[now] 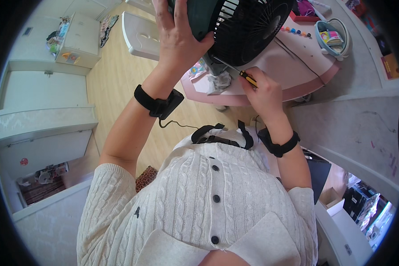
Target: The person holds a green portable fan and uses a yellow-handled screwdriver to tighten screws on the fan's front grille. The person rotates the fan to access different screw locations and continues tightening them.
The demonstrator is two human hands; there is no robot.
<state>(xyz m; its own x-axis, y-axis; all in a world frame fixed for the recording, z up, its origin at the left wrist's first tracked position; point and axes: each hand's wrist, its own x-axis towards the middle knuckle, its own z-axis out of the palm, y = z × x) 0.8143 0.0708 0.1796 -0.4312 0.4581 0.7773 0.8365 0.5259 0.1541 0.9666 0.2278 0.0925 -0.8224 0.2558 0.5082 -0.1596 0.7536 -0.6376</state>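
A fan (249, 37) with a black round grille and a dark green housing is at the top of the view, over a pink table (299, 73). My left hand (179, 46) grips its housing, fingers spread over the green surface and thumb at the grille's edge. In my right hand (268, 92) is a screwdriver (248, 79) with a yellow and black handle. Its thin shaft points up and left to the fan's lower edge; I cannot tell whether the tip sits in a screw. Below the fan lies a crumpled whitish wrapping (219, 83).
A dark cord (303, 62) runs across the table. Colourful beads (296, 32), a light blue basket (330, 40) and a red tray (303, 17) stand to the right. A white chair (139, 35) is left of the table. Each wrist wears a black strap.
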